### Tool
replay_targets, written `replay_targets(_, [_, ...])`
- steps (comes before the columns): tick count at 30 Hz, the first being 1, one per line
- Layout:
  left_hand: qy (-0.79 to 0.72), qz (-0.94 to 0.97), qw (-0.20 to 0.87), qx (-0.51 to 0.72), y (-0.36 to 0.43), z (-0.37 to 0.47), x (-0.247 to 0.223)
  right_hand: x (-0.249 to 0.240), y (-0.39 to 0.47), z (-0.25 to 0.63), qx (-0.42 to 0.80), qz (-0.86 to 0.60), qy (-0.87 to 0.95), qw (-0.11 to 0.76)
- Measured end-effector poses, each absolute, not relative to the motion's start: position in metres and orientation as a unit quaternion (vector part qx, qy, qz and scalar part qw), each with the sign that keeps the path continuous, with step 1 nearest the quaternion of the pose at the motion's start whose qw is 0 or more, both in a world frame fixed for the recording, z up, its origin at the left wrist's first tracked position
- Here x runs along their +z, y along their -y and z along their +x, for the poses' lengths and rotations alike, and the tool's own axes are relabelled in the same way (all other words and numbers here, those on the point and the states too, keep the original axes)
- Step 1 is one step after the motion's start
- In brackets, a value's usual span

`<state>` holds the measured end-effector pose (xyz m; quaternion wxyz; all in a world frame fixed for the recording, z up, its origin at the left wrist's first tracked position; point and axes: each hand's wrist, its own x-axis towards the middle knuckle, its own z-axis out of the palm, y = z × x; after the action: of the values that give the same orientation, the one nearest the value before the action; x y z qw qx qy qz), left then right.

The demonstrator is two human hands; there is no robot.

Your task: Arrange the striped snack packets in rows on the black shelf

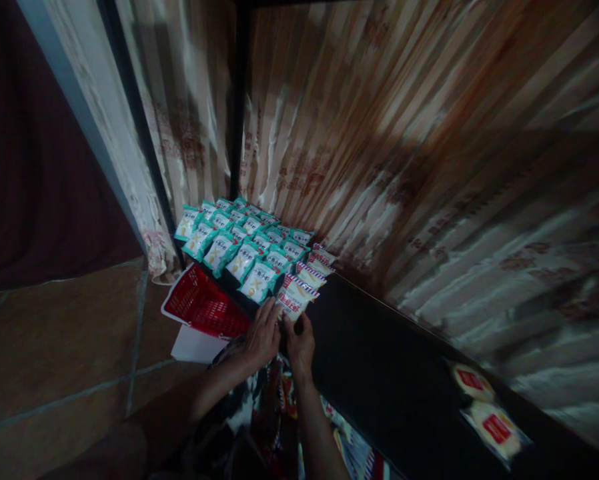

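Observation:
A white snack packet with red lettering and a striped top edge (295,298) leans at the front of a short row of matching packets (310,275) on a black shelf. My left hand (264,335) lies along its lower left side, fingers stretched out and touching or nearly touching it. At its bottom edge is my right hand (300,340), thumb and forefinger apart, the tips against the packet. Just left of the hands, teal snack packets (259,281) stand in several slanting rows. Some of my fingertips are hard to make out in the dim light.
A red plastic basket (204,303) stands on the tiled floor (69,340) left of the shelf. Two round pale items in clear wrap with red labels (494,427) lie on the black shelf (369,353) at right. Colourful packages (352,443) show below my arms. Plastic-covered corrugated sheeting (379,133) rises behind.

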<state>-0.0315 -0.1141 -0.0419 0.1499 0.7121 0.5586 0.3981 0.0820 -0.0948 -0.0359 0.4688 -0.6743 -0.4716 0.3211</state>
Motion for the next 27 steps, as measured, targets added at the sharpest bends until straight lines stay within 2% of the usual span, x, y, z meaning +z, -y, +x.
replay_targets(6, [-0.543,0.738,0.101,0.388,0.121,-0.034,-0.037,-0.035,0.103,0.090,0.300,-0.677,0.474,0.477])
replay_targets(17, [-0.527,0.755,0.091,0.380,0.102,-0.019,-0.041,-0.034,0.086,0.086,0.383,-0.631,0.462,0.491])
replay_targets(27, [-0.530,0.756,0.047,0.380,0.101,-0.018,-0.050,-0.040,0.082,0.088,0.360,-0.631,0.463,0.507])
